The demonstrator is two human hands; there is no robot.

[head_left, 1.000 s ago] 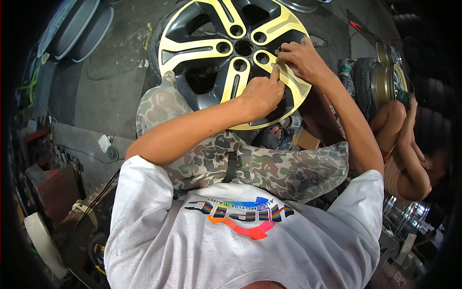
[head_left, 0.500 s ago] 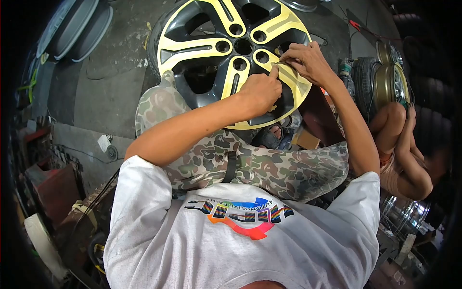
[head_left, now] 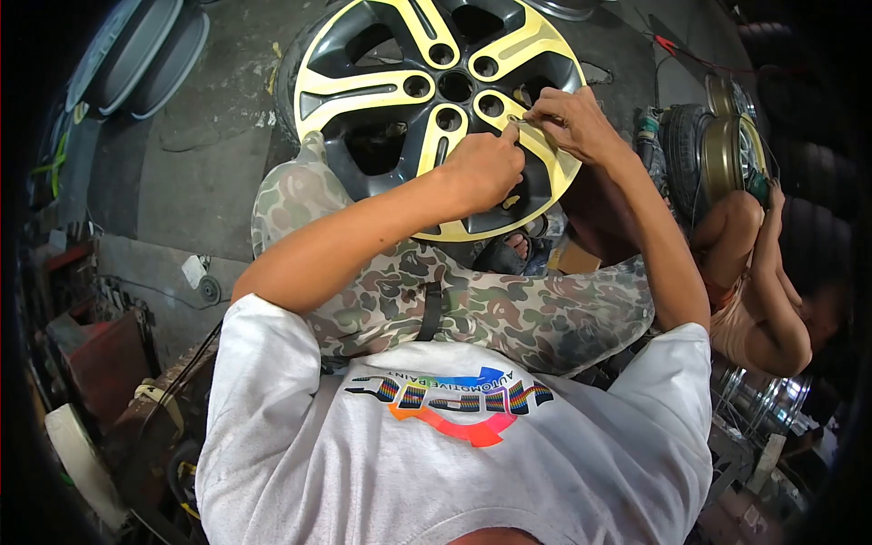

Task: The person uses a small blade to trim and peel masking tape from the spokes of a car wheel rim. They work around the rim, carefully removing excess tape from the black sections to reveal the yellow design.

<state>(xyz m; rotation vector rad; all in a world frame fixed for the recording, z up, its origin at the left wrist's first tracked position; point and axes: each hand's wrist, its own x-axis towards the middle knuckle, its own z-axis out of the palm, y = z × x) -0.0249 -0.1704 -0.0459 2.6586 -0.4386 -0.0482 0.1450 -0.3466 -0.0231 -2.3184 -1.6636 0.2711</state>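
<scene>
A black alloy wheel [head_left: 465,56] with yellow covering on its spoke faces and rim lies in front of me, against my camouflage-clad legs [head_left: 363,309]. My left hand [head_left: 486,170] is closed over the lower right part, its thumb and index fingertip pressed at the edge of a yellow spoke [head_left: 556,156]. Facing it, my right hand [head_left: 579,125] pinches at the same spoke, fingertips almost meeting the left ones. Something small and thin shows between the fingertips; its kind is too small to make out.
Another person [head_left: 758,282] crouches at the right beside a gold wheel [head_left: 722,154] and a tyre [head_left: 681,150]. Grey rims [head_left: 168,68] stand at the upper left. A chrome wheel [head_left: 772,395] sits lower right, a cardboard box [head_left: 577,257] beyond my right leg.
The view has shifted slightly. Both hands stay at the same spoke; my left fingers have curled in a little more, and the right hand keeps its pinch.
</scene>
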